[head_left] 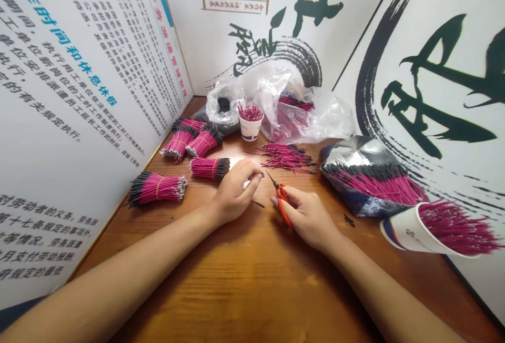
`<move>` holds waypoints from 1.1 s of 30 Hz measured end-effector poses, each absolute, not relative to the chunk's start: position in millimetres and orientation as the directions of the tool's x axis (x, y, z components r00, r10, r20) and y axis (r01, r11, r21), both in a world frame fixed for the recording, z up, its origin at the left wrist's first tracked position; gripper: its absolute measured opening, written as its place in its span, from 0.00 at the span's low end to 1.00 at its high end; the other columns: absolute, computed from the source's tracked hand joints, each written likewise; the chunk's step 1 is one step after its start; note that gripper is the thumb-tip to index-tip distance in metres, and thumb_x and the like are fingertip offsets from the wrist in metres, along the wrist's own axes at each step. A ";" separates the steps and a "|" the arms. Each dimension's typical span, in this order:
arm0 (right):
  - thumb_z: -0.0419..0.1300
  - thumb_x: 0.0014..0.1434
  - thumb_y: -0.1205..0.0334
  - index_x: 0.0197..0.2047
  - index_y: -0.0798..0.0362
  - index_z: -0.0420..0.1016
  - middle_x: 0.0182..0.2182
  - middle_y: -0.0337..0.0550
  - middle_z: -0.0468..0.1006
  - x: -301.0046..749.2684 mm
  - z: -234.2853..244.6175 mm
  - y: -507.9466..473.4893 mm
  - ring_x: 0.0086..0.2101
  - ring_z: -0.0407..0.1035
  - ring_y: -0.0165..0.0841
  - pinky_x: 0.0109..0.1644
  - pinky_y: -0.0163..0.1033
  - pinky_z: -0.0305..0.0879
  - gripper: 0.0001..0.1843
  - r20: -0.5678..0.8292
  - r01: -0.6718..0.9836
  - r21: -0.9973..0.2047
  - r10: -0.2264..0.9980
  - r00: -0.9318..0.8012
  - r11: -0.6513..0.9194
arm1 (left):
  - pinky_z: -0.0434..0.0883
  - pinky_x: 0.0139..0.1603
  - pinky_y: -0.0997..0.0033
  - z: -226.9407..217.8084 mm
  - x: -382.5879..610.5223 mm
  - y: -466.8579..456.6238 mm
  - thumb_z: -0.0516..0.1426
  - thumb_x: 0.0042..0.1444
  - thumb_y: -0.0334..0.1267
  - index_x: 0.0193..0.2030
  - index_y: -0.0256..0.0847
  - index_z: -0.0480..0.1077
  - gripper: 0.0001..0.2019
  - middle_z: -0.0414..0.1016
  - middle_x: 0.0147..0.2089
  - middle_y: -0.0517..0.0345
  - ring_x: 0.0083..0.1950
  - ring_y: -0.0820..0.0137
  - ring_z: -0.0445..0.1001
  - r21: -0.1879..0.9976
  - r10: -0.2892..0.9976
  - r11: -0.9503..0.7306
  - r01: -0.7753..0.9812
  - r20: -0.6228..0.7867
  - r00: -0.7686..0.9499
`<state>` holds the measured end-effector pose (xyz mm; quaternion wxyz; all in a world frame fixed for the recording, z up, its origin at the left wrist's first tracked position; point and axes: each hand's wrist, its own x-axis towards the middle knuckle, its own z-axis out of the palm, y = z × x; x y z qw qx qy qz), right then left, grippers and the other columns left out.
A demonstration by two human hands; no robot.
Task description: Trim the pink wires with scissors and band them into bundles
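My left hand [239,188] is closed in a pinch above the middle of the table. What lies between its thumb and fingers is too small to make out. Below the palm, a thin piece with a dark end [258,203] shows. My right hand [311,214] grips orange-handled scissors [282,198], their dark pointed blades directed up and left, just right of the left fingertips and apart from them. Right behind the left hand lies a banded bundle of magenta wires [210,168]. Loose magenta wires with black ends [286,157] spread out beyond the scissors.
More banded wire bundles [158,189] lie at left. A paper cup of wires [251,127] stands at the back beside clear plastic bags [327,114]. At right are an open foil bag of wires [366,182], a tilted cup [402,230] and black scraps [349,220]. Printed panels [252,43] enclose the table.
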<state>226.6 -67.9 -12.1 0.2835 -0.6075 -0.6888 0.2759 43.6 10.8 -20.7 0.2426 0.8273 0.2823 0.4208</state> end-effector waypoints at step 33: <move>0.56 0.60 0.58 0.41 0.54 0.72 0.31 0.43 0.78 272.0 -27.8 -42.7 0.30 0.70 0.34 0.35 0.37 0.64 0.10 0.211 0.638 -0.767 0.965 0.155 0.066 | 0.62 0.38 0.65 -14.1 42.0 6.8 0.51 0.60 0.30 0.35 0.39 0.67 0.06 0.71 0.37 0.54 0.38 0.66 0.66 0.304 0.440 -0.880 0.366 0.226 0.869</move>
